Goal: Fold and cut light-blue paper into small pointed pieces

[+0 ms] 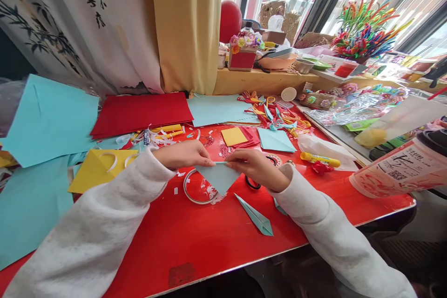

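Observation:
Between my two hands hangs a light blue sheet of folded paper (pixel 220 178), its lower corner pointing down toward me. My left hand (pixel 188 154) pinches the left end of its top edge. At the right end, my right hand (pixel 256 167) pinches the same edge with thumb and fingers. Behind the paper lies a ring (pixel 185 191), partly covered by it. A narrow folded blue paper piece (pixel 256 216) rests on the red table near my right hand. Part of another blue piece (pixel 279 207) shows beside my right sleeve.
A blue paper stack (pixel 276 140), yellow squares (pixel 233 137) and a yellow glue stick (pixel 320 159) lie beyond my hands. Red sheets (pixel 143 111) and large blue sheets (pixel 52 121) cover the left side. A tall cup (pixel 394 167) stands at the right edge.

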`<state>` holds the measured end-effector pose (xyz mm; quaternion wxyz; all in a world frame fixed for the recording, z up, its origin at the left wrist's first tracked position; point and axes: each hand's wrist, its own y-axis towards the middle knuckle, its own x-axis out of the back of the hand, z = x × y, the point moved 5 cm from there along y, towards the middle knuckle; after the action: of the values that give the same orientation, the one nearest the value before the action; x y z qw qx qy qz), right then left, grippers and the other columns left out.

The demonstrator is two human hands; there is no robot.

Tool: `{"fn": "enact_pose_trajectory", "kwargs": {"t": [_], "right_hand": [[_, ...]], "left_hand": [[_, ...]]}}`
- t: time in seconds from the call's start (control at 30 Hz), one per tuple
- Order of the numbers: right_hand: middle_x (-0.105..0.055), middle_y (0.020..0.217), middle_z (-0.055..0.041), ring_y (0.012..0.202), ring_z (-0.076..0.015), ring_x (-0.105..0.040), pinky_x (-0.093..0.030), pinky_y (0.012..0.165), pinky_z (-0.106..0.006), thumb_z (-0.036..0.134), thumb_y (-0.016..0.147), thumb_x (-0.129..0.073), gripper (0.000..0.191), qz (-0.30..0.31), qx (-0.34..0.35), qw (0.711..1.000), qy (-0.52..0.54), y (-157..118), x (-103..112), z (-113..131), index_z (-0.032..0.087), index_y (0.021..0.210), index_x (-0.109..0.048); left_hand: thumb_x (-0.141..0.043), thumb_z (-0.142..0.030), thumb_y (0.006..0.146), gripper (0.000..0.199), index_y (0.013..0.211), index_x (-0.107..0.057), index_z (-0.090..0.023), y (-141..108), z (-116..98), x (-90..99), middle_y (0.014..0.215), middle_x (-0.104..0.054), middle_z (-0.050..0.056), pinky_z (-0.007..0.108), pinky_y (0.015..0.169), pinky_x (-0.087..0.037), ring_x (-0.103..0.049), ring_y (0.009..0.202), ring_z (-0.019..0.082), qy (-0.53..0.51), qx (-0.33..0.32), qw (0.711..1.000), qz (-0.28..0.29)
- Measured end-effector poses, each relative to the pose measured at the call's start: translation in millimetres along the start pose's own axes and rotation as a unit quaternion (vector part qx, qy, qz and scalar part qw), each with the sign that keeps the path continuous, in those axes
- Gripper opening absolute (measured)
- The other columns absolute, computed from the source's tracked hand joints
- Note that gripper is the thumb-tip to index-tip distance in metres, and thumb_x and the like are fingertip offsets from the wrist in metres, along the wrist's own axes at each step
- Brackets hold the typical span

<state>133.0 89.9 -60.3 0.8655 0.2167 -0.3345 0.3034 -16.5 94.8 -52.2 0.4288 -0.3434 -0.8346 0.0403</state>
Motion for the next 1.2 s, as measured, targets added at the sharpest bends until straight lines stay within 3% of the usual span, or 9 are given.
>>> {"fn": "enact_pose_trajectory", "kwargs": {"t": [0.13,0.3,0.53,0.73,0.87,1.03,1.2], "right_hand": [[-0.063,0.080,-0.0054,0.070,-0.0129,-0.055,-0.042,0.061,-0.023,0.026,0.082,-0.049,0.019,-0.002,0.007,1.000,0.003,0,1,-2,0.014,0.086,-0.063],[-0.064,0.081,-0.0062,0.071,-0.0131,-0.055,-0.043,0.061,-0.024,0.028,0.084,-0.047,0.022,0.034,-0.005,0.999,0.025,1,-2,-3,0.013,0.089,-0.062],[-0.059,0.073,-0.0035,0.062,-0.0101,-0.050,-0.041,0.056,-0.021,0.022,0.082,-0.048,0.014,0.010,-0.008,1.000,-0.010,1,-1,0,0.014,0.080,-0.059],[-0.062,0.082,-0.0056,0.068,-0.0116,-0.053,-0.042,0.060,-0.022,0.028,0.083,-0.048,0.020,0.028,0.013,1.000,-0.009,1,-2,2,0.015,0.091,-0.061],[-0.060,0.071,-0.0037,0.061,-0.0102,-0.050,-0.039,0.055,-0.021,0.024,0.084,-0.047,0.018,0.037,0.002,0.999,-0.027,0,-3,3,0.013,0.082,-0.061],[-0.058,0.072,-0.0030,0.061,-0.0099,-0.048,-0.038,0.056,-0.021,0.023,0.082,-0.049,0.014,0.019,0.016,0.998,-0.058,0,-3,3,0.014,0.079,-0.060],[-0.061,0.078,-0.0042,0.066,-0.0105,-0.051,-0.039,0.059,-0.021,0.026,0.085,-0.047,0.019,0.043,0.030,0.998,-0.030,0,-5,3,0.014,0.091,-0.061]], "left_hand": [[-0.052,-0.045,0.067,0.033,0.061,-0.058,-0.013,0,2,2.2,0.055,-0.040,-0.002,0.023,0.048,-0.023,-0.031,0.051,0.008,-0.001,0.009,1.000,-0.009],[-0.054,-0.044,0.066,0.033,0.068,-0.063,-0.013,-1,2,2.2,0.060,-0.047,0.000,0.021,0.051,-0.026,-0.037,0.055,0.009,0.000,0.020,1.000,-0.009],[-0.050,-0.047,0.069,0.038,0.077,-0.067,-0.014,4,2,-2.5,0.062,-0.052,0.000,0.022,0.052,-0.027,-0.039,0.057,0.010,-0.026,-0.017,0.999,-0.015],[-0.055,-0.043,0.066,0.032,0.074,-0.066,-0.013,4,0,-2.0,0.068,-0.057,0.001,0.022,0.056,-0.032,-0.046,0.063,0.012,-0.046,-0.004,0.999,-0.027],[-0.056,-0.043,0.066,0.034,0.078,-0.066,-0.013,5,-1,-2.4,0.073,-0.060,0.003,0.022,0.058,-0.033,-0.048,0.067,0.013,-0.039,-0.001,0.999,-0.032],[-0.051,-0.045,0.069,0.037,0.079,-0.067,-0.013,8,-1,-6.9,0.069,-0.060,0.002,0.022,0.056,-0.032,-0.047,0.064,0.013,-0.029,-0.030,0.999,-0.014],[-0.055,-0.043,0.066,0.035,0.076,-0.066,-0.011,8,-2,-6.3,0.068,-0.058,0.002,0.021,0.055,-0.032,-0.046,0.064,0.013,-0.033,-0.010,0.999,-0.025]]}}
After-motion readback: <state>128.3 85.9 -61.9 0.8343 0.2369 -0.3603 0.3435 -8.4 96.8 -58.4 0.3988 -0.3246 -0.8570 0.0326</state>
